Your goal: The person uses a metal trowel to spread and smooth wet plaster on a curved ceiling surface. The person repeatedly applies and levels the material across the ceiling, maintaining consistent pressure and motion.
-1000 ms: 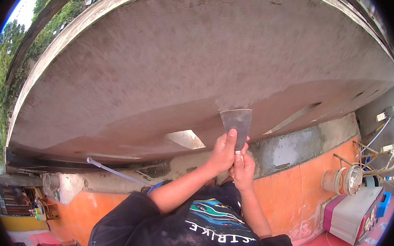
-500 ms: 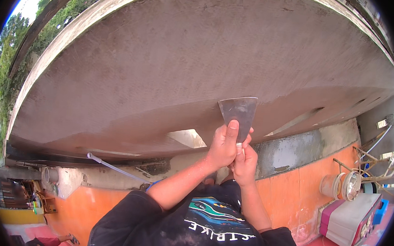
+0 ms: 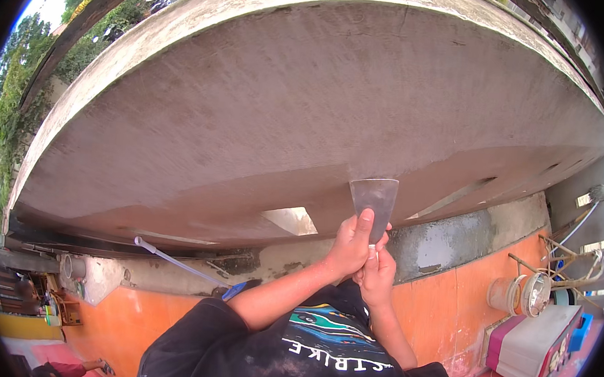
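Observation:
A wide-bladed scraper (image 3: 374, 198) points up and away from me, its flat metal blade over the grey-brown plastered wall (image 3: 251, 108). Whether the edge touches the surface I cannot tell. My left hand (image 3: 350, 246) is closed around the handle, its thumb lying along the base of the blade. Just right of it and slightly lower, my right hand (image 3: 379, 269) is also closed on the handle, its fingers against the left hand. Both hands hide most of the handle. The wall is darker along its lower band.
Openings such as a pale slot (image 3: 291, 220) pierce the wall's lower part. A long-handled tool (image 3: 181, 259) leans at left. Below runs an orange surface (image 3: 441, 307). Buckets (image 3: 536, 292), a covered box (image 3: 533, 345) and a roller pole (image 3: 580, 220) stand at right. Someone's leg (image 3: 76, 369) shows lower left.
The scraper and both hands have come down toward me and a little right, still gripped the same way. The view has shifted slightly, showing more of the wall's top edge.

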Demonstrator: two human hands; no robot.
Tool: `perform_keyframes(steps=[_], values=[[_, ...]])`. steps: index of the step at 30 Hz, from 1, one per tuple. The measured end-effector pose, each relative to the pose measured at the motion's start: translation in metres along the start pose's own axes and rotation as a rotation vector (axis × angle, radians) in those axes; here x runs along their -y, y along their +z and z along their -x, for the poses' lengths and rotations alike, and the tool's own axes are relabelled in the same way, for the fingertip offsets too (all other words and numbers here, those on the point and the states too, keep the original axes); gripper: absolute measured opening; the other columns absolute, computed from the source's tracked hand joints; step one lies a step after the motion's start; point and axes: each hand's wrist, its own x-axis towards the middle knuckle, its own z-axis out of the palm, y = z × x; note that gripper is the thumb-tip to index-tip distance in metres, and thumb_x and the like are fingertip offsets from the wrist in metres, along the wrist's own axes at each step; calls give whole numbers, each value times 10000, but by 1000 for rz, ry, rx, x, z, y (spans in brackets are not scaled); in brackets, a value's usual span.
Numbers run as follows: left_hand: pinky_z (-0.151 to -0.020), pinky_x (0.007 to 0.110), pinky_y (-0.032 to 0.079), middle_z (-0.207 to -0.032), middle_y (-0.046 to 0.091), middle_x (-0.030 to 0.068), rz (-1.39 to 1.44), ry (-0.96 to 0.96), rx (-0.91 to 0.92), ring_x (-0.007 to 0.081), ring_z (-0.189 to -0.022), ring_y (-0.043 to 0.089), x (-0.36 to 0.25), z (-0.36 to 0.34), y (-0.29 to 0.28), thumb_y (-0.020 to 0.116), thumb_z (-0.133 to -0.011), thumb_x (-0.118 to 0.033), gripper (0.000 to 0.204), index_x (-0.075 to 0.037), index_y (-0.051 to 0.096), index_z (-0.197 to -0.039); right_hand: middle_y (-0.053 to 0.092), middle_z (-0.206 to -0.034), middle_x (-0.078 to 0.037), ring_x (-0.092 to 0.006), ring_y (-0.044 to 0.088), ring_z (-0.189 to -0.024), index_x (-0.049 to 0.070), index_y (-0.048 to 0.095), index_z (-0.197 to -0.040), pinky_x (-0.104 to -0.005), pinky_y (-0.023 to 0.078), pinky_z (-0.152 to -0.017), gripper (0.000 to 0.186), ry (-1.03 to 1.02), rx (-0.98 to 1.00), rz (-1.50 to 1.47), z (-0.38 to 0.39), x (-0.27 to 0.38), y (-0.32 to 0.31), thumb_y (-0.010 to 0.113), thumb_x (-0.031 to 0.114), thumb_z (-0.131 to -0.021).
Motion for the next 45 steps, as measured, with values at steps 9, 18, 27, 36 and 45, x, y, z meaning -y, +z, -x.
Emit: perform_keyframes(steps=[9,18,27,36,45], values=[[-575,252,427,-675,534,33,5,17,-16,87,-615,497,6,-3,-3,325,-1025,-534,600,13,556,-934,488,-647,48,-26,426,-510,30,544,-979,-201,322,-453,263,-48,23,-106,-5,-12,1,480,282,-1023],[-582,253,426,-662,529,38,-9,19,38,89,-618,492,0,-7,-1,286,-1029,-539,619,14,550,-935,503,-646,45,-24,438,-526,33,550,-967,-201,324,-461,272,-12,-8,-60,-5,-4,0,489,293,-1018],[-582,253,429,-660,540,38,18,58,45,84,-616,490,-9,-5,1,260,-1034,-532,621,9,553,-942,479,-639,65,-15,419,-534,33,547,-981,-192,305,-469,260,-25,-21,71,-2,10,5,517,289,-1009],[-567,252,421,-652,534,28,21,69,33,79,-606,487,-10,-6,1,322,-1013,-567,643,25,559,-931,495,-666,48,-22,426,-532,22,546,-987,-194,322,-469,281,-15,4,-36,-3,11,8,499,297,-1018],[-555,247,416,-656,543,35,-19,122,40,76,-597,483,-26,-5,2,267,-1031,-541,628,4,558,-924,501,-660,34,-35,455,-553,40,535,-925,-203,348,-477,277,-45,37,61,-5,21,14,497,297,-1020]])
